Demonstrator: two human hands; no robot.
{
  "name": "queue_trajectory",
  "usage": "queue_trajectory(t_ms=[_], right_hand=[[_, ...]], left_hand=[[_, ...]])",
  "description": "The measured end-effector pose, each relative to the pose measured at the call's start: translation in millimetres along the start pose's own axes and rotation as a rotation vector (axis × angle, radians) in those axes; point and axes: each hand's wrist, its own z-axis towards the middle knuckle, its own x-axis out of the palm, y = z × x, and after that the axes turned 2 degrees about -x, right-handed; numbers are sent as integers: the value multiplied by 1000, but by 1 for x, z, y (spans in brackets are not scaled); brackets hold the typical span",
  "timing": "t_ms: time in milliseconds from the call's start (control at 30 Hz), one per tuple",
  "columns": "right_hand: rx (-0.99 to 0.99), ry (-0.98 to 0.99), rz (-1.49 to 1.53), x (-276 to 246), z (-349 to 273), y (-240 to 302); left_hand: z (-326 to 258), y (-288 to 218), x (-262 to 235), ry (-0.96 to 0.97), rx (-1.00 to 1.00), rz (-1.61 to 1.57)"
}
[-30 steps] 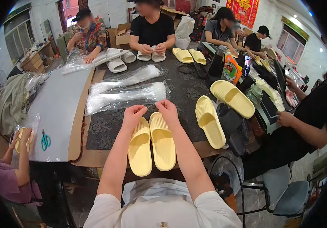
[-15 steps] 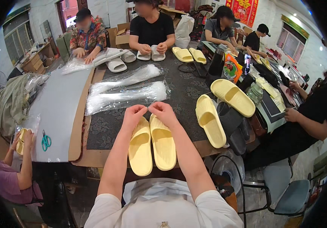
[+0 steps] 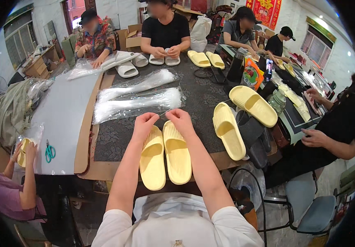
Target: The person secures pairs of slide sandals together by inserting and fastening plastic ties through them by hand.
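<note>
A pair of pale yellow slippers (image 3: 165, 158) lies side by side on the table's front edge, toes toward me. My left hand (image 3: 144, 124) and my right hand (image 3: 179, 119) hover over their far ends, fingers pinched together, with a thin clear plastic strip (image 3: 164, 113) stretched between them. Just beyond the hands lie two bundles of clear plastic strips (image 3: 136, 103) on the dark mat (image 3: 198, 99).
Another yellow slipper pair (image 3: 239, 119) lies to my right. White slippers (image 3: 128, 68) and more yellow ones (image 3: 204, 59) sit farther back. Green scissors (image 3: 49, 152) rest on the grey sheet at left. Other people sit around the table, working.
My hands have closed in toward each other above the slippers' far ends and now pinch a thin clear strip between them.
</note>
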Motion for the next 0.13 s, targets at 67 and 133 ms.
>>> queue_trajectory(t_ms=[67,133], right_hand=[[16,-56,5,1,-2,8],[19,18,-58,1,-1,9]], left_hand=[[-1,0,-2,-39,-19,2],[1,4,-5,19,-7,18]])
